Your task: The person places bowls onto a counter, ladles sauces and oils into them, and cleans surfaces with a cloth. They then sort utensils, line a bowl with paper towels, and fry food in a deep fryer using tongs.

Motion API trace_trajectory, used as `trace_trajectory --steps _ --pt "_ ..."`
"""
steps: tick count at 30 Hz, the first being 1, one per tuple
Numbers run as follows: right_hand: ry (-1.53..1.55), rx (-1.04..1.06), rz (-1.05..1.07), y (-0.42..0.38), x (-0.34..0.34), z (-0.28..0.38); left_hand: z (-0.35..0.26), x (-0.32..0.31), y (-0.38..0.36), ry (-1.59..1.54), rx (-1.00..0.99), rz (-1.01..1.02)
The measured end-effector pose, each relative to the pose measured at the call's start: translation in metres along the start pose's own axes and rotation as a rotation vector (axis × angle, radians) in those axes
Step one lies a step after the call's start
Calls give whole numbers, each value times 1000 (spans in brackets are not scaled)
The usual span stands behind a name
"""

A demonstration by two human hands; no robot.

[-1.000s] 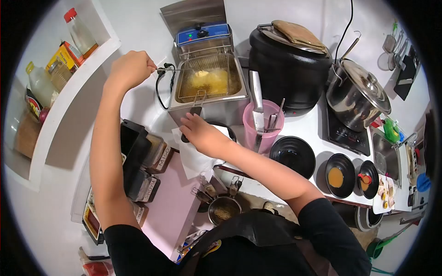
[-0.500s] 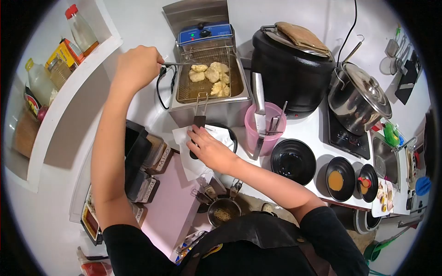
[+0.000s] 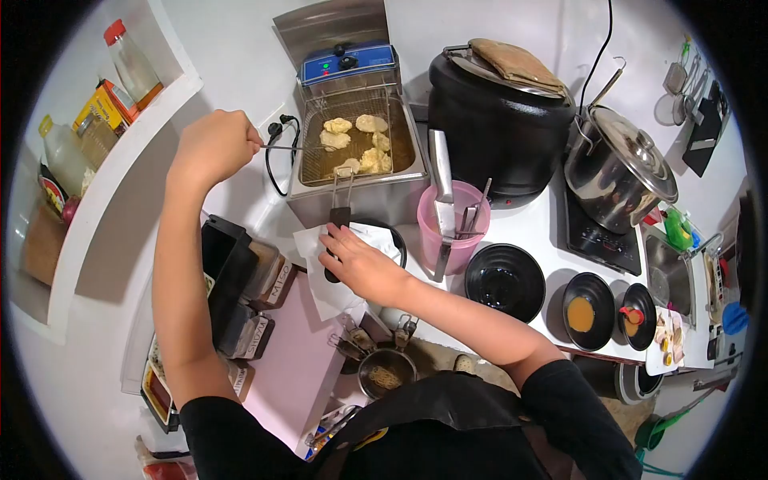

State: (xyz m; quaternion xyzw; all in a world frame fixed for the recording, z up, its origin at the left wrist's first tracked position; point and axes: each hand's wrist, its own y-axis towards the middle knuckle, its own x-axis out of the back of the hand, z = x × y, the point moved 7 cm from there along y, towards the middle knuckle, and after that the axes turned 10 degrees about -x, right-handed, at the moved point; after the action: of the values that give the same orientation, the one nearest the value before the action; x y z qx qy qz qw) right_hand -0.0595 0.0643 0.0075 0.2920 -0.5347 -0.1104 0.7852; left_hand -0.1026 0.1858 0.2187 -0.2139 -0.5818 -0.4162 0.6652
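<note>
My left hand [image 3: 212,148] is closed around the end of a thin metal utensil [image 3: 282,148], which reaches over the left rim of the deep fryer [image 3: 412,178]. What the utensil's far end looks like, I cannot make out. Pale yellow battered pieces [image 3: 374,160] lie in oil inside the wire fryer basket [image 3: 360,100], one of them close to its front side. My right hand [image 3: 362,266] has its fingers over the basket's black handle [image 3: 341,216]. Beneath that hand, white paper [image 3: 312,252] covers part of a dark dish.
A pink container [image 3: 440,232] with utensils and a black bowl [image 3: 506,282] stand right of my right hand. Behind are a black soup kettle [image 3: 500,136] and a steel pot [image 3: 616,172] on an induction cooker. Labelled tubs [image 3: 268,272] sit at left.
My left hand has moved down and left with the utensil. In the basket the pieces have spread apart, some toward the front. My right hand stays at the handle; the view has shifted slightly.
</note>
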Motion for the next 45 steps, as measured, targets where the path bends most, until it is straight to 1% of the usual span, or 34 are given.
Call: trace_trajectory --steps 4,8,9,11,12,14,16,17,19,20,23,24,27,28,32,35,36,39,42,45 --pt "0 -7 74 18 16 1 3 -5 0 66 41 32" --pt "10 11 121 34 17 -10 15 -38 18 184 52 125" --pt "4 -17 90 35 21 -13 16 -49 23 217 54 150" --pt "-9 -72 24 37 34 -15 12 -71 35 153 21 138" --pt "-97 -78 -73 36 45 -12 10 -79 40 122 3 132" --pt "-72 -71 -78 27 63 1 6 -83 47 20 -32 52" --pt "-5 -69 -57 8 80 14 6 -74 52 -62 -31 1" --pt "37 -51 -47 -6 84 19 7 -65 52 -76 -44 8" --pt "143 -104 31 -30 92 27 7 -44 53 -108 -70 24" --pt "164 -114 31 -37 99 32 1 -38 55 -132 -54 133" --pt "216 -157 38 -53 113 41 -36 -45 72 13 -125 260" --pt "218 -176 38 -56 116 41 -45 -56 84 99 -188 212" --pt "181 -236 25 -72 127 37 -46 -80 107 110 -193 178" --pt "160 -256 17 -79 132 34 -44 -75 105 49 -178 222" --pt "137 -403 -1 -111 143 16 -12 -52 93 -43 -57 41" --pt "137 -456 -17 -121 147 14 -4 -42 83 -176 -57 116" --pt "149 -452 -21 -122 147 15 -7 -41 78 -152 -59 133" --pt "184 -428 -25 -120 143 20 -32 -46 74 -81 -109 294" --pt "208 -380 -13 -111 138 27 -43 -69 90 155 -123 119" --pt "217 -319 -13 -99 136 31 -26 -69 94 46 -78 -62"
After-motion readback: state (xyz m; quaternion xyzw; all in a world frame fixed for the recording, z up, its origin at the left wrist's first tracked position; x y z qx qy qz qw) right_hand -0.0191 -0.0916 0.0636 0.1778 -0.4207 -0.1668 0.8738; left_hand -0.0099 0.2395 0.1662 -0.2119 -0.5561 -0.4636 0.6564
